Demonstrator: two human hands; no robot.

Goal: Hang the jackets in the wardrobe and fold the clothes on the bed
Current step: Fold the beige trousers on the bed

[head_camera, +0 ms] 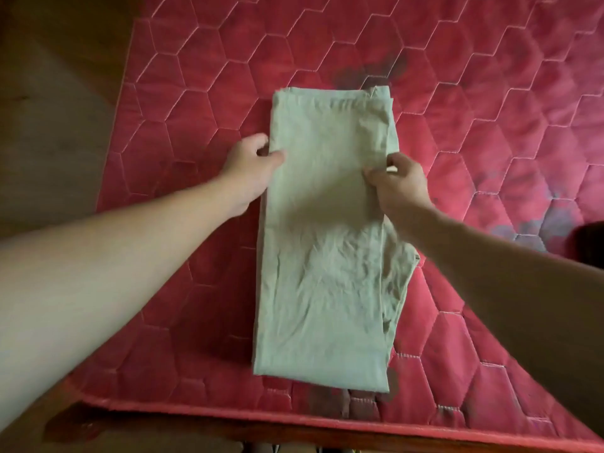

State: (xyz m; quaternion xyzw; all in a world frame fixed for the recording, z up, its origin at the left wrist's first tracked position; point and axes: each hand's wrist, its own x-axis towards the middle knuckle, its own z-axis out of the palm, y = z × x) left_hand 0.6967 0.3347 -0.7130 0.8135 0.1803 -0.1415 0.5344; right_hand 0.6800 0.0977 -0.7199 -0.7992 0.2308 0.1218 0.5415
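A pale green garment (327, 243) lies folded into a long narrow strip on the red quilted mattress (490, 125), running from the near edge away from me. My left hand (251, 171) pinches its left edge about a third of the way down from the far end, thumb on top. On the opposite edge, at about the same height, my right hand (398, 184) pinches the cloth with curled fingers. The lower half of the garment is wrinkled.
The mattress's near edge sits on a dark wooden bed frame (196, 426). Bare floor (49, 142) lies to the left of the bed. A dark object (590, 243) shows at the right border.
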